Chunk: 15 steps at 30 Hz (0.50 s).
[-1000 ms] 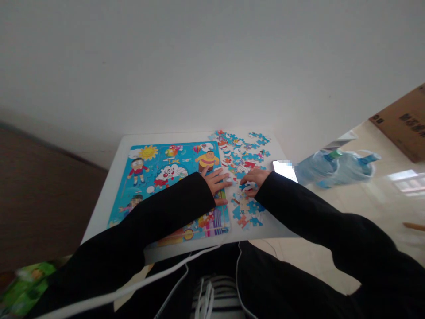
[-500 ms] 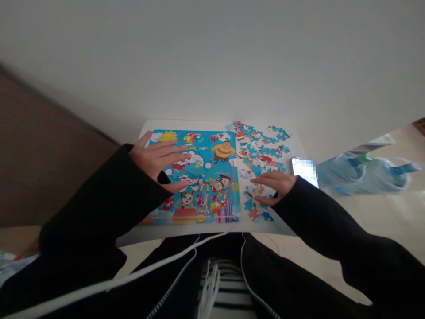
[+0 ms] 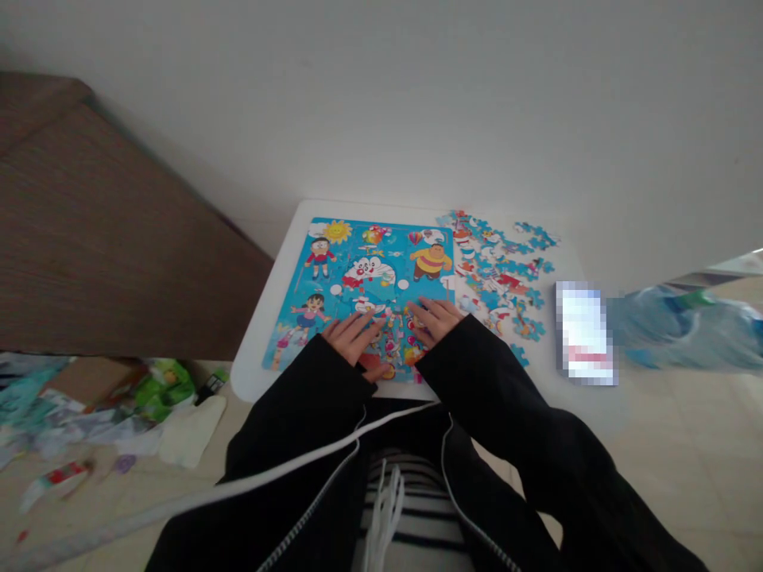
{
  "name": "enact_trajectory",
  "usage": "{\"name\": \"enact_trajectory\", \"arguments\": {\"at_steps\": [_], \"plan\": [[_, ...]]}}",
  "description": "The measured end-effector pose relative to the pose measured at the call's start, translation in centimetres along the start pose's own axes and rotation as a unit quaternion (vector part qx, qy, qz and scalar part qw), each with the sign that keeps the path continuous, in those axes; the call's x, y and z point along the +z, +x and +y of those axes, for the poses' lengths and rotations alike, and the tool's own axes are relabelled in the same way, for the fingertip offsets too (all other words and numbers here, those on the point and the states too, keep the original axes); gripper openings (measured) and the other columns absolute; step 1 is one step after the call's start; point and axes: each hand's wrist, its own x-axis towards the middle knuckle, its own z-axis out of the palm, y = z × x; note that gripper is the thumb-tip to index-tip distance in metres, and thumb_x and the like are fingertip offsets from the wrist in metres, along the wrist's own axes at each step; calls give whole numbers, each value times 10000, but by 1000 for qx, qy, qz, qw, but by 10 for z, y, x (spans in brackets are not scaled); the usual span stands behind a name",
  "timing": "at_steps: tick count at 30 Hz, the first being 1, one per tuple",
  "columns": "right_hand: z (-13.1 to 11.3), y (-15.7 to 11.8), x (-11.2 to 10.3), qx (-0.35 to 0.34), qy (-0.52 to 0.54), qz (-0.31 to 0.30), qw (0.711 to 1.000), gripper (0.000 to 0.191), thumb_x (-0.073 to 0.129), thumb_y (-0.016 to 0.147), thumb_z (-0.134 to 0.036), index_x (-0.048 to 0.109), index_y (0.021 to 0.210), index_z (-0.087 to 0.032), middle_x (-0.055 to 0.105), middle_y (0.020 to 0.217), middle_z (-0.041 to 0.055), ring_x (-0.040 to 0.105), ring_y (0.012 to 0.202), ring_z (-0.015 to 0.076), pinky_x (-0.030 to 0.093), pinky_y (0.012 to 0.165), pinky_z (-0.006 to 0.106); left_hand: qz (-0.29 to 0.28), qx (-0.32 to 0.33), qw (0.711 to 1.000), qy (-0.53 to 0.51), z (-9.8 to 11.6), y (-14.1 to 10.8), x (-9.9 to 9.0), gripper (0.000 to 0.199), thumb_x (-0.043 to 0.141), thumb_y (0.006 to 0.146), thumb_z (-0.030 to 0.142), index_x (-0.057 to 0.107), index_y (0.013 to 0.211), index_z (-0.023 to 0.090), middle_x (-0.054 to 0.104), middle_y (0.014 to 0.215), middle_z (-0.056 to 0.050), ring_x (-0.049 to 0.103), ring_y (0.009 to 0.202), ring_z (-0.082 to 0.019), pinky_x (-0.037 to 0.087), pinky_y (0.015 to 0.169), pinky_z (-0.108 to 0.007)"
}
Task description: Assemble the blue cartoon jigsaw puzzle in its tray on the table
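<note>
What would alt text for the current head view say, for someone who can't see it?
Both hands, left and right, are over the lower part of a blue cartoon puzzle board on a white table; loose puzzle pieces and a phone lie to the right.

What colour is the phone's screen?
The phone's screen is mostly white, best seen in the head view.
</note>
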Motion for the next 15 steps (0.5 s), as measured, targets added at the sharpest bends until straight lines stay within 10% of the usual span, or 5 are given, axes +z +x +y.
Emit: {"name": "enact_trajectory", "arguments": {"at_steps": [5,15], "plan": [[1,14,1,14,19,-43,999,362,555,761,-247,632,1105,-161,679,989,88,624,867,220,497,800,343,29,4,1000,-8,-8,20,9,647,545,753,569,492,1252,160,516,1275,-120,502,1107,-299,424,915,-435],[54,-23,-64,151,-37,34,987,428,542,752,-307,591,1150,-159,652,1060,107,617,948,263,477,862,407,94,35,994,-51,-9,17,13,476,563,797,411,547,1187,138,584,1167,-111,556,968,-239,461,861,-362]]}}
